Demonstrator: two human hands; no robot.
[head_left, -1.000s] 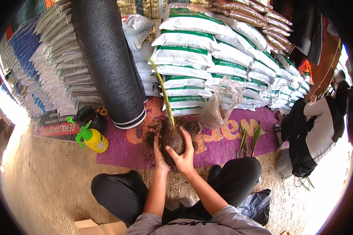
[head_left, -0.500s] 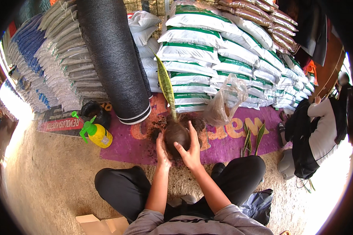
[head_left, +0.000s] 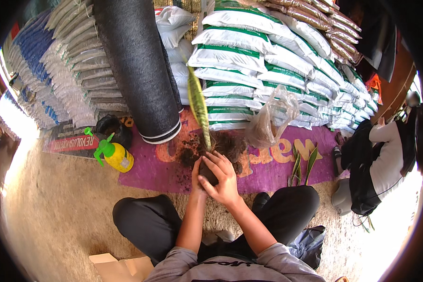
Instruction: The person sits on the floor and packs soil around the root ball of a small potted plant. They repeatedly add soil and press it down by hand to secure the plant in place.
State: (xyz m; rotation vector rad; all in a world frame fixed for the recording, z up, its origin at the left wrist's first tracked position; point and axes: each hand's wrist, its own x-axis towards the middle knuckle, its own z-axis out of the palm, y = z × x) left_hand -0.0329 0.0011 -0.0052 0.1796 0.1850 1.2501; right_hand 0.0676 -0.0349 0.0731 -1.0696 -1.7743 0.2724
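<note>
**What the view keeps out of sight**

The dark round pot (head_left: 207, 173) is mostly covered by the right hand (head_left: 222, 181), and the left hand (head_left: 196, 177) shows only as a sliver behind it, so its grip cannot be read. The base of the long yellow-green leaf (head_left: 197, 103) disappears behind the fingers. The thick black mesh roll (head_left: 134, 66) and the stacked white sacks with green stripes (head_left: 249, 56) are cut off by the upper rim. The seated person in black and white (head_left: 380, 164) is cropped at the right edge. The contents of the clear plastic bag (head_left: 270, 120) cannot be made out.
</note>
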